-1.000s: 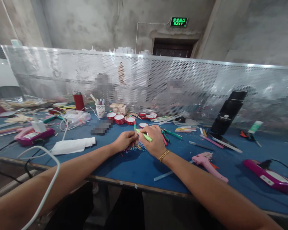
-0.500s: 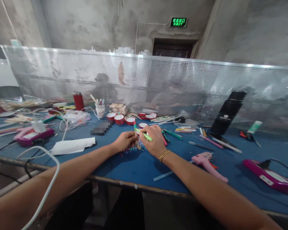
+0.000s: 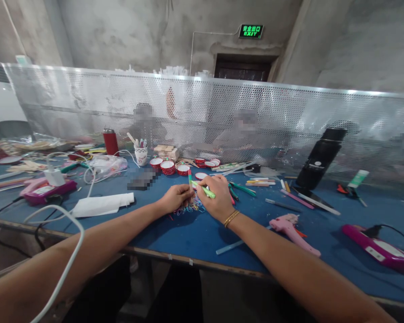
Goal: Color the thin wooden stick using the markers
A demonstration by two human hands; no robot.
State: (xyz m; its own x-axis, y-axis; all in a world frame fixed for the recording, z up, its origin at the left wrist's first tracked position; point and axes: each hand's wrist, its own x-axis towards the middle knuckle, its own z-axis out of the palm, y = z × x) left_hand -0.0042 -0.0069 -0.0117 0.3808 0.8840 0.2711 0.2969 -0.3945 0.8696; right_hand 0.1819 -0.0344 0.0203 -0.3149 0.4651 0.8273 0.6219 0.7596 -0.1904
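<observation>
My left hand is closed, pinching the lower end of a narrow wooden stick that stands upright, its top coloured red and green. Between the fingers of my right hand is a light green marker pen, slanted so its tip end points at the stick. Whether the tip touches the stick I cannot tell. Below both hands lies a loose heap of thin, colourful bands or strings, partly hidden by the fingers.
Red-rimmed round pieces and a cup of sticks stand behind my hands. To the right lie a pink glue gun, a clear glue stick and a purple power strip. White paper is at left; a perforated screen borders the back.
</observation>
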